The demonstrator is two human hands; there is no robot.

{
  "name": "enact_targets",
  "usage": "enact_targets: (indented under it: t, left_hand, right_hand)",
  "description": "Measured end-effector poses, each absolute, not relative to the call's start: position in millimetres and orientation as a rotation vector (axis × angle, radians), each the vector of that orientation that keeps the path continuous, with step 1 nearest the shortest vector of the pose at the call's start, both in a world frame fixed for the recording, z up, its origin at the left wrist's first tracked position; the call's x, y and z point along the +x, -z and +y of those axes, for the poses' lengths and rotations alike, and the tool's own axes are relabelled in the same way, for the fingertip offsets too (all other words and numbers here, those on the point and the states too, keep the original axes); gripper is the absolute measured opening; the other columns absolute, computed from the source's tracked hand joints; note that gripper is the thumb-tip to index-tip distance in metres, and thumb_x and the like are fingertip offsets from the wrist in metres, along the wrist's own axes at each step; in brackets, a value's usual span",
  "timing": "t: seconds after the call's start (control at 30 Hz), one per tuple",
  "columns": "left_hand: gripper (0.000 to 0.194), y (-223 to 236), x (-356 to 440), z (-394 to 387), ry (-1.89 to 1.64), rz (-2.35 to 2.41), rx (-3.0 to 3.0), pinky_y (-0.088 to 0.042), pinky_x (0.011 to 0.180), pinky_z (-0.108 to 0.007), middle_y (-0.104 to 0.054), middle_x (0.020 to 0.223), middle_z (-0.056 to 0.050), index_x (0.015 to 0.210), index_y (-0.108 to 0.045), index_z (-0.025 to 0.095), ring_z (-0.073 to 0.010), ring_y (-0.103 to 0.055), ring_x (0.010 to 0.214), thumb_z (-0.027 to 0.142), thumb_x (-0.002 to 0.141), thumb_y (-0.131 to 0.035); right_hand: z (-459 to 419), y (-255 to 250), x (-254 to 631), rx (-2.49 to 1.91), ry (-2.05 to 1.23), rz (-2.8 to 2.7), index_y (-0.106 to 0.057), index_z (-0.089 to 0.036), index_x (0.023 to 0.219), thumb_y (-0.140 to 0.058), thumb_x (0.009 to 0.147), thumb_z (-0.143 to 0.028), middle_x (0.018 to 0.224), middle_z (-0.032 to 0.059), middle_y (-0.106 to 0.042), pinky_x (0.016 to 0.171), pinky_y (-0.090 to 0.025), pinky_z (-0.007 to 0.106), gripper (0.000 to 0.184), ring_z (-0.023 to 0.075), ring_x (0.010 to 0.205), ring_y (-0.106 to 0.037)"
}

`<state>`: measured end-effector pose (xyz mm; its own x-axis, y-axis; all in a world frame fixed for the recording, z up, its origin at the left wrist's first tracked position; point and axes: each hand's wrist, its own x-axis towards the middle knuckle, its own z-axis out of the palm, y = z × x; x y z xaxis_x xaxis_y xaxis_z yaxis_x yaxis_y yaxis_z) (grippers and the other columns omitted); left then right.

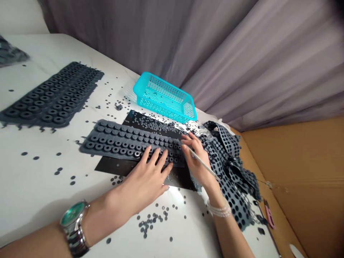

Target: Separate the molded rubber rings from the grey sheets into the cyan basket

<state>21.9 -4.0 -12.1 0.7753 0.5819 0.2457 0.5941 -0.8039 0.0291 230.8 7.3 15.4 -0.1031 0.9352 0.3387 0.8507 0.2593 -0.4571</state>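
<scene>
A dark grey rubber sheet (118,135) with rows of raised rings lies across a flat black board (114,166). My left hand (143,181) rests on the sheet's near edge, its fingers spread over the rings. At the sheet's right end, my right hand (199,163) is closed on a thin pale stick-like tool (205,165). The tool slants back over the wrist, and its exact kind is unclear. Small dark discs (150,124) lie scattered on the board beyond the sheet.
A turquoise perforated basket (166,111) stands behind the board. Another ringed rubber sheet (51,95) lies at left. Punched rubber sheets (231,182) are heaped at right, beside a cardboard surface (301,172) and a pink-handled tool (268,215). Loose discs (146,225) dot the white table (115,204).
</scene>
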Motion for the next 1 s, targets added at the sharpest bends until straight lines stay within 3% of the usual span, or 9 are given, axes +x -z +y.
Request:
enact_targets:
  t: [0.13, 0.33, 0.6, 0.83, 1.0]
  left_hand:
    - [0.056, 7.8, 21.7, -4.7, 0.352, -0.976, -2.915, -0.023, 0.111, -0.062, -0.051, 0.140, -0.020, 0.136, -0.052, 0.017, -0.0402, -0.040, 0.134, 0.051, 0.093, -0.039]
    - [0.056, 4.2, 21.5, -5.2, 0.342, -0.976, -2.919, -0.024, 0.111, -0.061, -0.053, 0.138, -0.021, 0.136, -0.052, 0.016, -0.0400, -0.042, 0.133, 0.050, 0.093, -0.042]
    - [0.056, 2.0, 19.8, -2.6, 0.370, -0.955, -2.981, -0.025, 0.110, -0.061, -0.049, 0.142, -0.020, 0.135, -0.052, 0.015, -0.0397, -0.040, 0.134, 0.049, 0.093, -0.044]
    - [0.054, -2.8, 19.6, -1.9, 0.324, -0.959, -3.012, -0.029, 0.109, -0.059, -0.043, 0.147, -0.021, 0.138, -0.051, 0.017, -0.0399, -0.041, 0.134, 0.048, 0.094, -0.043]
    - [0.056, -0.7, 20.1, -3.8, 0.344, -0.962, -2.992, -0.026, 0.110, -0.060, -0.042, 0.148, -0.021, 0.138, -0.051, 0.017, -0.0402, -0.038, 0.135, 0.050, 0.093, -0.041]
  right_hand:
    - [4.3, -18.0, 208.7, -1.514, -0.381, -2.116, -0.058, -0.023, 0.104, -0.047, 0.096, -0.027, 0.123, 0.0083, -0.064, 0.107, -0.044, 0.043, 0.014, 0.0203, 0.134, -0.043]
    - [5.1, -15.6, 207.7, -1.532, -0.379, -2.146, -0.058, -0.022, 0.103, -0.046, 0.097, -0.027, 0.125, 0.0100, -0.062, 0.105, -0.045, 0.044, 0.014, 0.0213, 0.133, -0.044]
    - [9.3, -0.5, 199.2, -1.491, -0.112, -2.269, -0.054, -0.020, 0.105, -0.037, 0.098, -0.022, 0.120, 0.0145, -0.062, 0.101, -0.047, 0.046, 0.018, 0.0234, 0.133, -0.044]
    - [9.4, -13.3, 228.9, -1.736, 0.087, -1.728, -0.054, -0.022, 0.108, -0.040, 0.097, -0.031, 0.124, 0.0140, -0.061, 0.098, -0.049, 0.046, 0.020, 0.0260, 0.121, -0.056]
    - [9.0, -14.8, 230.0, -1.671, -0.074, -1.819, -0.058, -0.022, 0.101, -0.044, 0.096, -0.033, 0.123, 0.0110, -0.064, 0.107, -0.042, 0.051, 0.018, 0.0261, 0.137, -0.041]
